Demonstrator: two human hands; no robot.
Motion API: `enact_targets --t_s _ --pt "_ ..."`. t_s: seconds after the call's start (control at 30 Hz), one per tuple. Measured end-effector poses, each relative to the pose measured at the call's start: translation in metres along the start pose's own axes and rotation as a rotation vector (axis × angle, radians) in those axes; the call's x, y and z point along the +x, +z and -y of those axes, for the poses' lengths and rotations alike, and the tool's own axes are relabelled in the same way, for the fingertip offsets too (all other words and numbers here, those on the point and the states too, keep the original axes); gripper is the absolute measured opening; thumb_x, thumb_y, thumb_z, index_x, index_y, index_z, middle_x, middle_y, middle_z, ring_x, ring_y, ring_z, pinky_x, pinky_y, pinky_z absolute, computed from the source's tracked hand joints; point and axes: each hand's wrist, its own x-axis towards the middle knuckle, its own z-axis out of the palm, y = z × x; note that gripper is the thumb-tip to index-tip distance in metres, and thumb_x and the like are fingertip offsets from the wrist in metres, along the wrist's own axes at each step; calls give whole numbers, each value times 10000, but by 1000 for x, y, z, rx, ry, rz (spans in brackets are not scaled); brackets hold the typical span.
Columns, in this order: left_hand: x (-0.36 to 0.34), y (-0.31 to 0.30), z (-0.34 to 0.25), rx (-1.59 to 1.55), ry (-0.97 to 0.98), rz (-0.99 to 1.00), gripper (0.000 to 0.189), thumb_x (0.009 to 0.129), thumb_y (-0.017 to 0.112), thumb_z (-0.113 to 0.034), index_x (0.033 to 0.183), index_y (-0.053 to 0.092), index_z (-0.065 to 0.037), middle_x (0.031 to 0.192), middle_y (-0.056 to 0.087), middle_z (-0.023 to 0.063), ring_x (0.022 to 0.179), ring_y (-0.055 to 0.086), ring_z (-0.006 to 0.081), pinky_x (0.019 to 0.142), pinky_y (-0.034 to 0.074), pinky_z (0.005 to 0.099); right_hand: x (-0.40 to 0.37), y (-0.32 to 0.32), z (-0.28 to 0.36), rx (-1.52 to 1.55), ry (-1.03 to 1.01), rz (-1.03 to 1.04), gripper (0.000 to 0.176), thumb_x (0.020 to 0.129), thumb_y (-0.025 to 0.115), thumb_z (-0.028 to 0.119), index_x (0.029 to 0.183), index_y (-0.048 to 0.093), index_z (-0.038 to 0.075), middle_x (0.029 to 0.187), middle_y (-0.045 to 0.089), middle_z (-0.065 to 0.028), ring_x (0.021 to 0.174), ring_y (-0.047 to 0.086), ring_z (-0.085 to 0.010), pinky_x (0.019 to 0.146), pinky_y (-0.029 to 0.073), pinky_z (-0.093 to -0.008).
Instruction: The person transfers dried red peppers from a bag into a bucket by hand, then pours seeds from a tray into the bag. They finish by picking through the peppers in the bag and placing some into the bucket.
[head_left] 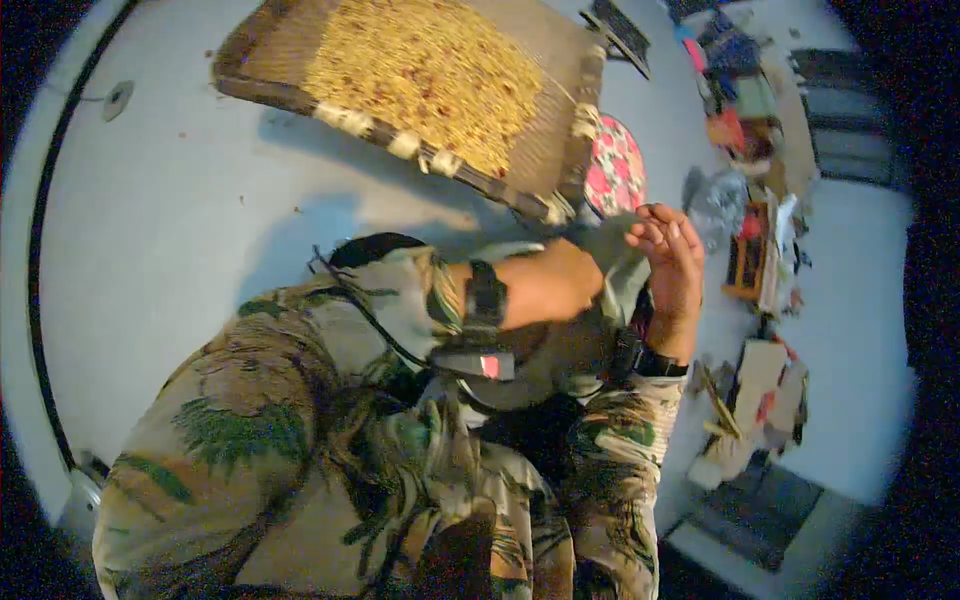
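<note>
My left hand point(572, 282) reaches across from the left, blurred, with its back towards me and its fingers hidden; a black strap point(485, 298) circles the wrist. My right hand point(672, 250) is raised just right of it, fingers curled and bunched at the tips; I cannot make out what they hold. Pale grey-green cloth point(622, 262) shows between the hands. Under them lies a dark, rounded brownish thing point(565, 355). Beyond my hands, a woven rectangular tray point(572, 130) bears a spread of small yellow pieces point(430, 75) with reddish bits.
A round floral-patterned item point(615, 165) sits beside the tray's right corner. Along the right wall are a clear plastic bag point(720, 205), a small wooden rack point(748, 255) and cardboard pieces point(755, 385). My camouflage-clothed leg point(220, 430) fills the lower left. A dark cable point(370, 320) runs by my left sleeve.
</note>
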Motion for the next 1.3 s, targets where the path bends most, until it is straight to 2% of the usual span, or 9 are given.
enact_targets --t_s 0.2,0.47,0.67,0.8,0.87,1.03,1.13,1.2,1.3 --pt "4 -13 4 43 -130 109 344 793 634 -342 796 670 0 794 654 232 762 644 401 667 514 495 -150 -110 8 61 -31 -327 373 947 489 268 1198 530 -4 1178 573 -156 1028 572 -241 899 458 -387" --pt "2 -21 11 140 -196 150 385 807 618 -389 873 630 -9 857 649 218 811 628 406 698 501 494 -428 -188 68 -119 54 -1151 323 925 508 262 1130 590 26 1189 575 -124 1078 553 -258 903 461 -396" --pt "-3 -23 -3 81 -280 205 390 812 613 -389 898 635 -8 898 644 225 848 624 406 706 494 502 -492 -180 228 -396 -252 -1012 371 926 520 258 1185 559 -4 1194 582 -113 1045 560 -202 943 439 -351" --pt "-10 10 -5 38 -159 145 372 798 630 -354 827 649 16 849 642 244 817 624 426 710 496 506 -360 -148 316 -461 -548 -962 482 951 456 305 1311 458 -15 1364 456 -159 1212 483 -256 1045 361 -401" --pt "-20 16 -5 -54 -159 114 390 771 651 -333 826 624 52 830 625 243 814 613 422 707 492 491 -264 -119 309 -648 -535 -607 504 947 458 320 1311 451 -29 1395 416 -178 1266 438 -276 1065 337 -436" --pt "-33 47 4 299 33 87 229 839 547 -221 804 640 -14 871 633 191 863 610 347 772 481 436 -60 89 175 -848 -278 -167 284 894 593 192 1120 610 20 1052 642 -87 933 625 -178 847 482 -294" --pt "-21 14 -11 -344 -111 -54 211 846 484 -165 890 665 -65 978 653 93 924 604 286 866 453 393 8 129 74 -859 -457 100 239 885 605 147 1080 624 10 1006 659 -110 918 628 -186 825 488 -287" --pt "-24 11 -13 -408 -115 -26 196 814 504 -157 873 679 -93 959 663 55 894 610 255 824 447 374 44 148 31 -747 -473 161 238 871 618 169 1047 636 10 988 659 -142 905 639 -213 787 505 -314" --pt "-47 15 -19 56 -11 217 101 710 624 -190 734 697 -124 795 674 38 740 632 225 604 459 360 100 152 -27 -745 -399 131 270 876 605 165 1094 621 6 1017 643 -135 919 627 -205 820 484 -296"
